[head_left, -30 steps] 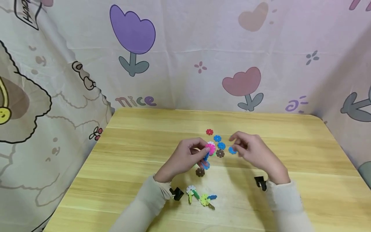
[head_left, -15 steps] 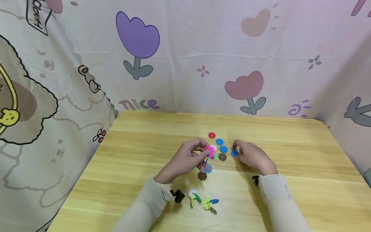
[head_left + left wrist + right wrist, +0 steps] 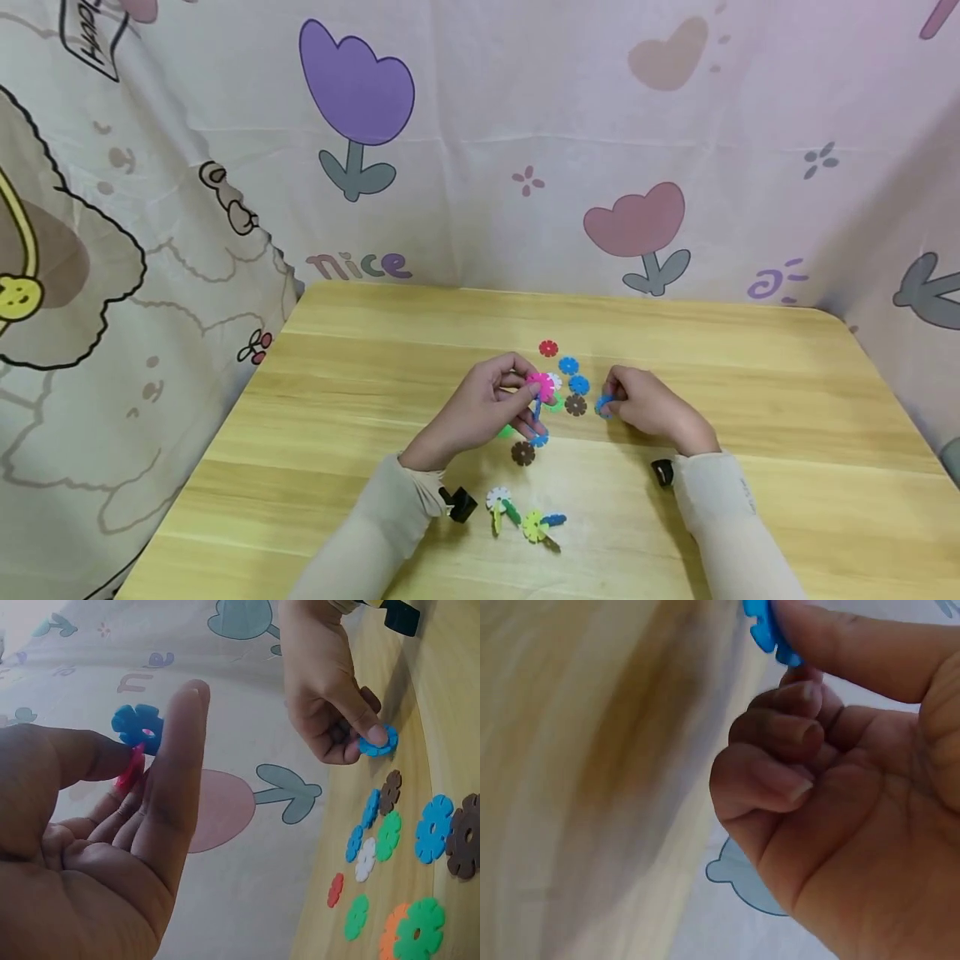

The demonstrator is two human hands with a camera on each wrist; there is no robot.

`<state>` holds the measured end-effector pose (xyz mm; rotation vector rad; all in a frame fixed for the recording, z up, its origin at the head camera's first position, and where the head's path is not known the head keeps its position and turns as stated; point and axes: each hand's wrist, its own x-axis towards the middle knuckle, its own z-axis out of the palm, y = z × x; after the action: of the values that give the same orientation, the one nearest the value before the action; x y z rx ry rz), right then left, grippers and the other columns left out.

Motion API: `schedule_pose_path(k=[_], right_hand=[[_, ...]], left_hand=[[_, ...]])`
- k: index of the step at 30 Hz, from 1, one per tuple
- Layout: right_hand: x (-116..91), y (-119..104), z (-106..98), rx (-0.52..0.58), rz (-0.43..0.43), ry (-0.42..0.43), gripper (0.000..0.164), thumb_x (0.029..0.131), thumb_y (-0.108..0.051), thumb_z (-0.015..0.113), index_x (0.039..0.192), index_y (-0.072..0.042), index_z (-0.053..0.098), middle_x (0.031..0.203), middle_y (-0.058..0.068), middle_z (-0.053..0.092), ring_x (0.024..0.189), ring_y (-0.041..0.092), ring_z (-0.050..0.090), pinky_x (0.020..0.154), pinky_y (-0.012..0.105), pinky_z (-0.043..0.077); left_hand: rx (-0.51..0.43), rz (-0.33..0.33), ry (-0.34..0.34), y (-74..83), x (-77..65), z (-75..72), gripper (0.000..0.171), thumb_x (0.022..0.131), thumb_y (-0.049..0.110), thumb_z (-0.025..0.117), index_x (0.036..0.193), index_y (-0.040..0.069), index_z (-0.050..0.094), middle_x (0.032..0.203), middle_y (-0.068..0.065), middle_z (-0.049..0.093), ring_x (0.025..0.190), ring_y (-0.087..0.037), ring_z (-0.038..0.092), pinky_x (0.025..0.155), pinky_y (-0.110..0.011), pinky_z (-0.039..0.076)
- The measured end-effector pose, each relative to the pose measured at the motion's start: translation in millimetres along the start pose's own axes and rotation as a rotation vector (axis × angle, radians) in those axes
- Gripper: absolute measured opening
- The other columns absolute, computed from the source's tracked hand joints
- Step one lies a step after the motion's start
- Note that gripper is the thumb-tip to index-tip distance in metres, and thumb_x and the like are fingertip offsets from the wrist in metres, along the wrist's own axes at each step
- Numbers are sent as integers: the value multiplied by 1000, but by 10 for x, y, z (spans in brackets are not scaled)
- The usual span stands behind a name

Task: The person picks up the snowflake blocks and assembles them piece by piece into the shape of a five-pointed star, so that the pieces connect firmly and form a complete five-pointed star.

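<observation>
In the head view my left hand (image 3: 480, 404) pinches a pink notched plastic disc (image 3: 542, 386) between thumb and fingers, above the table. A blue notched disc (image 3: 133, 724) is joined to it at an angle, as the left wrist view shows. To the right, my right hand (image 3: 651, 410) pinches a single blue notched disc (image 3: 762, 631) between thumb and index finger. Its other fingers are curled toward the palm. In the head view that blue disc is partly covered by the fingertips, and I cannot tell whether it touches the table.
Loose flower-shaped discs lie between the hands, among them a red one (image 3: 548, 348), a brown one (image 3: 575, 405) and a green one (image 3: 418, 930) overlapping an orange one. Nearer the front lie two joined clusters, one with a white disc (image 3: 498, 500), one with a yellow disc (image 3: 533, 527).
My right hand has come down onto the blue disc at the right and taken it between thumb and finger. My left hand stays nearly in place with the pink and blue pieces.
</observation>
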<state>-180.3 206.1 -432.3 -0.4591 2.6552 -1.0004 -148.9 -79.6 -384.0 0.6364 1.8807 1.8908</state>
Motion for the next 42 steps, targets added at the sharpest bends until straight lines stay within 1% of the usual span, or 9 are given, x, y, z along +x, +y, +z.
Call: schedule_pose_path(k=[3, 6, 9, 12, 16, 20, 24, 33, 42], right_hand=[[-51, -30, -9, 30, -60, 12, 13, 96, 0, 70, 90, -5, 60, 76, 2, 51, 70, 17, 46, 62, 28, 39], [-125, -180, -32, 60, -173, 85, 16, 96, -1, 71, 87, -10, 62, 72, -2, 48, 64, 13, 44, 57, 25, 38], [-210, -440, -38, 125, -330, 195, 19, 95, 0, 73, 86, -15, 65, 70, -5, 51, 59, 11, 45, 51, 23, 39], [-266, -691, 8, 188, -491, 257, 20, 95, 3, 71, 89, -15, 67, 72, -5, 59, 58, 10, 52, 48, 23, 44], [-260, -841, 122, 230, -606, 312, 22, 95, 9, 68, 87, -11, 64, 71, 0, 63, 59, 9, 57, 47, 23, 48], [-235, -859, 181, 236, -643, 377, 26, 91, 13, 70, 84, -12, 63, 70, 1, 63, 59, 9, 58, 47, 24, 49], [-219, -848, 196, 236, -671, 398, 27, 91, 13, 70, 85, -13, 65, 71, -1, 66, 62, 8, 62, 49, 25, 51], [-200, -857, 237, 237, -711, 459, 31, 88, 16, 70, 84, -15, 67, 72, -2, 68, 63, 14, 65, 48, 20, 48], [-235, -863, 185, 153, -755, 516, 32, 83, 19, 74, 83, -13, 71, 70, -2, 64, 56, 7, 52, 47, 16, 42]], left_hand=[[-33, -4, -10, 1, 2, 3, 12, 108, 7, 55, 113, -4, 54, 103, -17, 73, 76, -36, 76, 73, -56, 62], [-68, -13, -17, -3, 0, 7, 12, 108, 6, 55, 109, -5, 51, 103, -20, 72, 76, -31, 76, 76, -60, 60], [-80, -24, -5, -5, 0, 13, 11, 108, 6, 54, 105, -4, 50, 103, -26, 70, 77, -31, 77, 76, -57, 62], [-92, -24, 24, -14, 2, 12, 14, 109, 9, 52, 104, -4, 49, 99, -27, 68, 78, -33, 77, 74, -48, 64], [-109, -20, 65, -23, 11, 8, 17, 110, 12, 51, 103, -3, 50, 93, -24, 69, 79, -34, 77, 75, -46, 64], [-123, -13, 70, -19, 14, 6, 17, 110, 12, 51, 103, -3, 50, 93, -28, 68, 79, -31, 77, 76, -46, 64], [-145, -8, 57, -21, 21, 5, 18, 111, 13, 51, 104, -4, 51, 97, -35, 67, 79, -29, 77, 76, -44, 64], [-215, -12, 58, -24, 23, 9, 24, 110, 17, 54, 104, -6, 54, 102, -27, 74, 84, -31, 78, 78, -44, 63], [-344, -44, 24, -5, 7, 13, 20, 109, 8, 54, 102, -11, 56, 106, -29, 73, 90, -31, 77, 83, -43, 62]])
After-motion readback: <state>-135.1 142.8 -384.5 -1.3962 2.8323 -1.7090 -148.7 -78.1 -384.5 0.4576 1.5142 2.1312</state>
